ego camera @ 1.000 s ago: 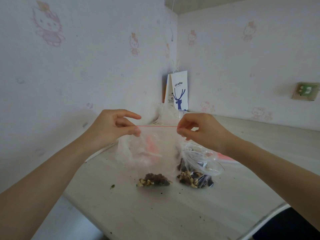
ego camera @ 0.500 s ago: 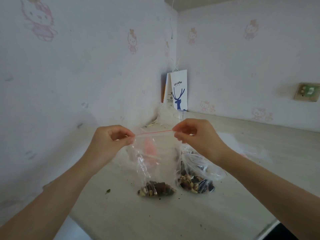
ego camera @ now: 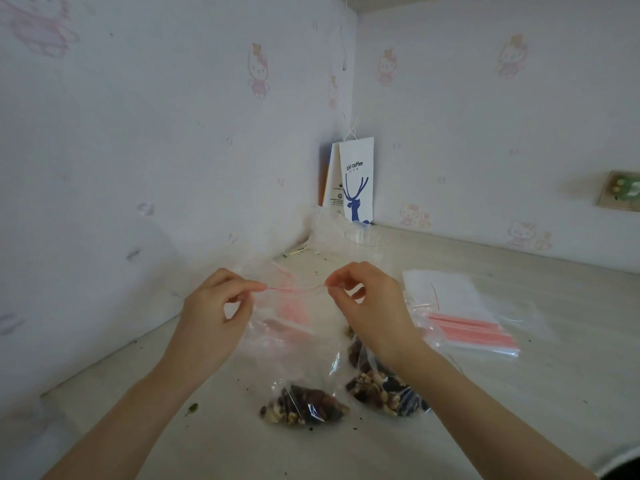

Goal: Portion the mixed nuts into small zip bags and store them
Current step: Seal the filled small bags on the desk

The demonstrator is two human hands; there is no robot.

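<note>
A small clear zip bag (ego camera: 298, 362) with a red seal line hangs upright over the table, mixed nuts (ego camera: 303, 408) resting in its bottom. My left hand (ego camera: 216, 315) pinches the left end of its seal, and my right hand (ego camera: 370, 306) pinches the right end. Behind my right wrist lies a second clear bag of mixed nuts (ego camera: 382, 393) on the table, partly hidden by my arm.
A stack of empty zip bags (ego camera: 464, 320) with red strips lies to the right. A white paper coffee bag (ego camera: 355, 183) stands in the wall corner, with crumpled clear plastic (ego camera: 341, 233) before it. Crumbs dot the table (ego camera: 519, 393). Walls close in at left and back.
Both hands have dropped lower with the bag's seal between them, and the bag's bottom now rests on the table. The view tilted down, showing the stack of empty bags.
</note>
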